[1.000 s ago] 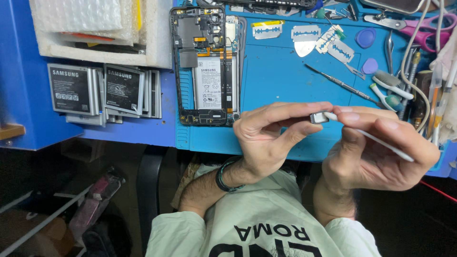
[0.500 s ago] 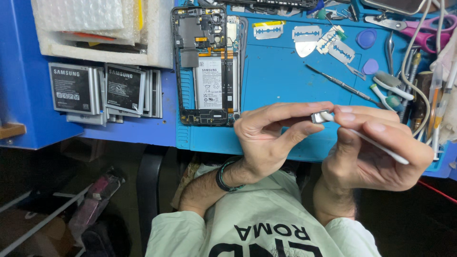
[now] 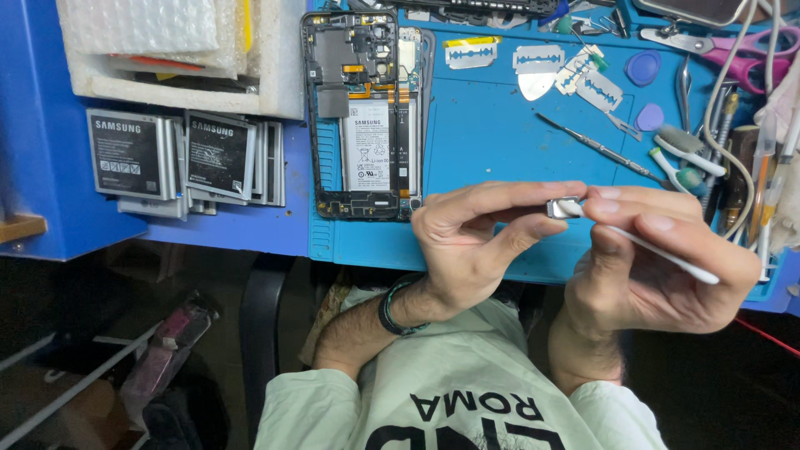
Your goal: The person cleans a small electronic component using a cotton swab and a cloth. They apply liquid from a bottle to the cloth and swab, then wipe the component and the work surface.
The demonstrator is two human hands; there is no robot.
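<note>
Fingers of the left hand (image 3: 467, 242) pinch a small silvery metal part (image 3: 557, 207), thumb below, forefinger stretched flat on top. At its 3 o'clock the right hand (image 3: 658, 267), curled, pinches a thin white swab stick (image 3: 658, 248) whose tip touches the part. An opened black phone (image 3: 360, 117) lies at 11 o'clock on the blue mat (image 3: 483, 133)

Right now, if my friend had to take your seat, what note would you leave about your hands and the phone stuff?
Left hand: pinches a small silver part between thumb and fingers, above the blue mat.
Right hand: holds a white swab, its tip against the part.
Opened phone: lies on the mat with its back off and battery showing.
Spare batteries: stacked to one side of the phone.
Razor blades and a metal pick: lie on the mat.
Done: phone opened, part in hand.
Left: part is not in the phone.
</note>
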